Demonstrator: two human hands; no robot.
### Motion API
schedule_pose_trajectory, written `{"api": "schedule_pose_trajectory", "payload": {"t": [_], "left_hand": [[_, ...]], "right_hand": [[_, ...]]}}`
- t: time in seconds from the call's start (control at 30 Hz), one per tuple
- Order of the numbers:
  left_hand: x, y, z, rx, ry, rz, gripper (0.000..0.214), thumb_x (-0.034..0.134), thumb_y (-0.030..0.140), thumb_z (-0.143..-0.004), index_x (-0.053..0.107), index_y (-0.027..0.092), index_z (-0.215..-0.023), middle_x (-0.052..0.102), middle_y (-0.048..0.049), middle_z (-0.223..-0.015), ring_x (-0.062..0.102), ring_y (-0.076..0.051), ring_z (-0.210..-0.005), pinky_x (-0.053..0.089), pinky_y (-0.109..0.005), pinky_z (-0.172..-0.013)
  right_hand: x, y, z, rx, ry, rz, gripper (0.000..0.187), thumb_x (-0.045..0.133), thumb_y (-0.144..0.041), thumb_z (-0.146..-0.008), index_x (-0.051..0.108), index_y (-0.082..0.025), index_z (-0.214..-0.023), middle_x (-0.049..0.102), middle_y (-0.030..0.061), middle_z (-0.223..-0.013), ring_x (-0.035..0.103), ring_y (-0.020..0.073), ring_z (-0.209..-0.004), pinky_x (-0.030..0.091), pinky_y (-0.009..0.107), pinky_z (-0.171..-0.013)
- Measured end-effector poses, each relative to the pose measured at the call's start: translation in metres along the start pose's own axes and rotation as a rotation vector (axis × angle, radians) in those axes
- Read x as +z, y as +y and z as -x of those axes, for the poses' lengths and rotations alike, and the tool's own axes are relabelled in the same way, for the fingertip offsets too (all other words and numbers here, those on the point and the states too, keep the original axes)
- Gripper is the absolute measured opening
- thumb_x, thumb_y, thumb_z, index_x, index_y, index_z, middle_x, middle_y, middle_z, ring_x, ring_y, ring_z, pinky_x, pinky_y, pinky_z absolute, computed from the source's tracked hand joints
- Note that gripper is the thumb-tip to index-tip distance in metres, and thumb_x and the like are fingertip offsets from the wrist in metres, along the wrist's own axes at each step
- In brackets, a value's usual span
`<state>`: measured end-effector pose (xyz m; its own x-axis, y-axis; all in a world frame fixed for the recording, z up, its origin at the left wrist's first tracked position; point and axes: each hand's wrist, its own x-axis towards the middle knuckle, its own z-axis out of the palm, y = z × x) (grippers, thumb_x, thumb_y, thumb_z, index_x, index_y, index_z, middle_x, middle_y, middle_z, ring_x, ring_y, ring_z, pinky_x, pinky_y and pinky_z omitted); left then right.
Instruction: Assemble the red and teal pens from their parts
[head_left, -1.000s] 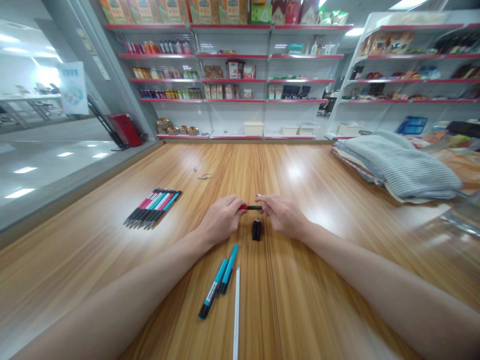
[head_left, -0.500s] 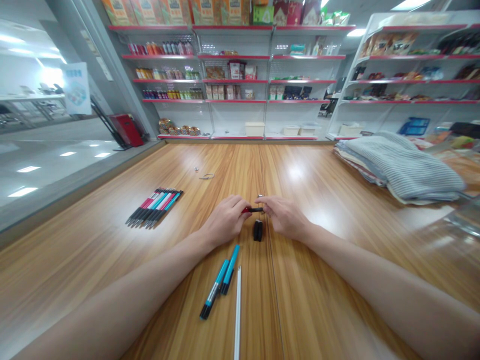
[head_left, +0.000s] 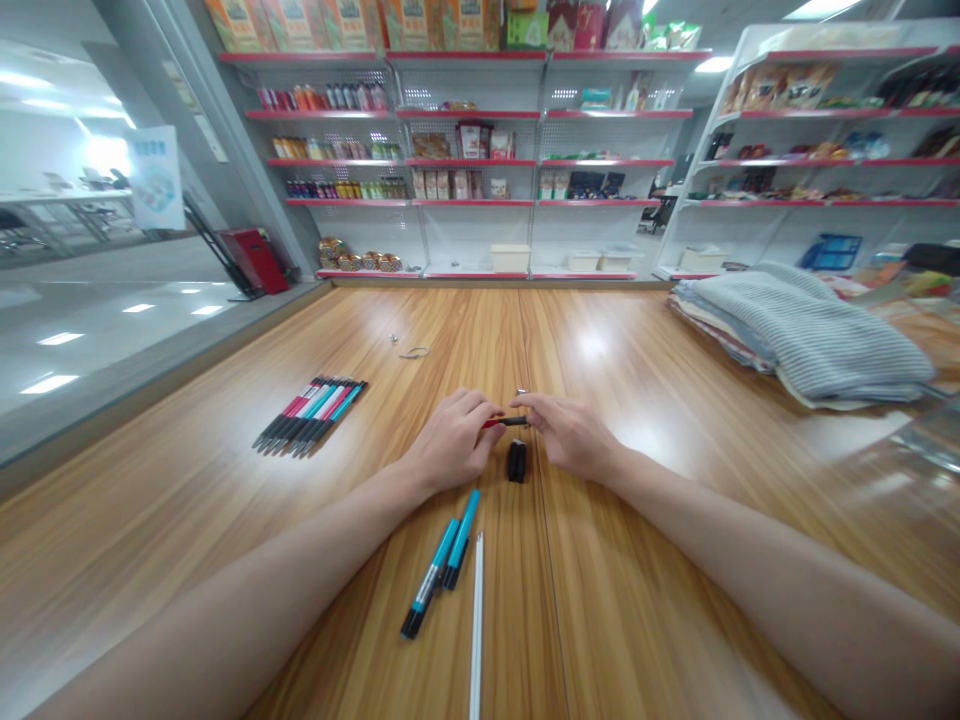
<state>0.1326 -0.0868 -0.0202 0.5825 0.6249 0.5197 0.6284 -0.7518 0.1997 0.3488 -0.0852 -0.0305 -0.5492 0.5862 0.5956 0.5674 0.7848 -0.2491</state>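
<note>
Between my two hands a red and black pen lies crosswise above the table. My left hand is closed on its red part, while my right hand pinches the black end. A small metallic piece shows just beyond my right fingertips. Right below the pen are small black grips, side by side on the wood. Nearer to me lie blue pen barrels with black parts, and to their right thin white refills.
A row of assembled pens in red, white and blue lies at the left. Farther back are a thin loop and a tiny shiny piece. Folded cloths are piled at the right. Stocked shelves stand behind the table.
My left fingers have shifted slightly around the red part of the pen. Otherwise my hands and the things on the table stay in place.
</note>
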Motion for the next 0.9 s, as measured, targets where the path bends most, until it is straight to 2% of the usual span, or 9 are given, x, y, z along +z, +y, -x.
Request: {"api": "schedule_pose_trajectory", "payload": {"t": [0.1,0.3,0.5,0.7,0.8,0.9], "left_hand": [[-0.0002,-0.0002,-0.0006,0.007,-0.008,0.0,0.018,0.043,0.021,-0.092,0.06,0.017,-0.092,0.059,-0.0079,-0.094,0.052,-0.02,-0.093,0.043,-0.037,-0.084],[0.0,0.0001,0.0001,-0.028,0.017,0.002,0.009,0.055,0.023,-0.086,0.057,0.017,-0.091,0.058,-0.0079,-0.092,0.052,-0.022,-0.092,0.043,-0.038,-0.081],[0.0013,-0.0007,0.0002,0.001,-0.001,-0.005,0.016,0.044,0.021,-0.091,0.06,0.017,-0.092,0.059,-0.0078,-0.098,0.052,-0.021,-0.095,0.042,-0.039,-0.086],[0.0014,-0.001,0.0007,-0.018,0.007,0.002,0.012,0.052,0.023,-0.089,0.06,0.017,-0.095,0.059,-0.0082,-0.099,0.051,-0.022,-0.096,0.043,-0.039,-0.086],[0.0025,-0.0017,0.0015,0.005,0.003,0.0,0.019,0.048,0.021,-0.09,0.061,0.018,-0.103,0.059,-0.0085,-0.104,0.051,-0.022,-0.1,0.043,-0.04,-0.088],[0.0042,-0.0032,0.0017,0.028,0.006,-0.008,0.018,0.046,0.018,-0.09,0.062,0.018,-0.099,0.059,-0.0081,-0.105,0.05,-0.022,-0.102,0.042,-0.041,-0.089]], "right_hand": [[0.0002,0.0009,0.0004,0.004,-0.006,0.001,0.041,0.046,-0.006,-0.084,0.049,-0.021,-0.122,0.067,0.0064,-0.099,0.065,0.0188,-0.09,0.051,0.031,-0.081],[0.0011,0.0009,0.0003,-0.003,0.007,-0.002,0.04,0.046,-0.006,-0.084,0.05,-0.022,-0.122,0.067,0.0056,-0.097,0.065,0.018,-0.089,0.051,0.03,-0.08],[0.0013,0.0014,0.0005,-0.004,0.007,0.0,0.041,0.046,-0.007,-0.083,0.05,-0.021,-0.122,0.068,0.0054,-0.095,0.065,0.0179,-0.085,0.051,0.029,-0.077],[0.0004,0.0007,0.0006,0.007,-0.002,0.005,0.042,0.047,-0.006,-0.083,0.05,-0.022,-0.121,0.068,0.0053,-0.096,0.065,0.0179,-0.086,0.051,0.028,-0.077],[-0.0001,0.0004,0.001,0.008,-0.006,-0.005,0.043,0.047,-0.005,-0.082,0.049,-0.022,-0.122,0.068,0.0053,-0.097,0.065,0.0184,-0.088,0.051,0.029,-0.079],[0.0001,0.0007,0.0014,0.005,-0.014,-0.009,0.044,0.047,-0.005,-0.082,0.049,-0.022,-0.123,0.068,0.0052,-0.097,0.065,0.0186,-0.09,0.051,0.03,-0.081]]}}
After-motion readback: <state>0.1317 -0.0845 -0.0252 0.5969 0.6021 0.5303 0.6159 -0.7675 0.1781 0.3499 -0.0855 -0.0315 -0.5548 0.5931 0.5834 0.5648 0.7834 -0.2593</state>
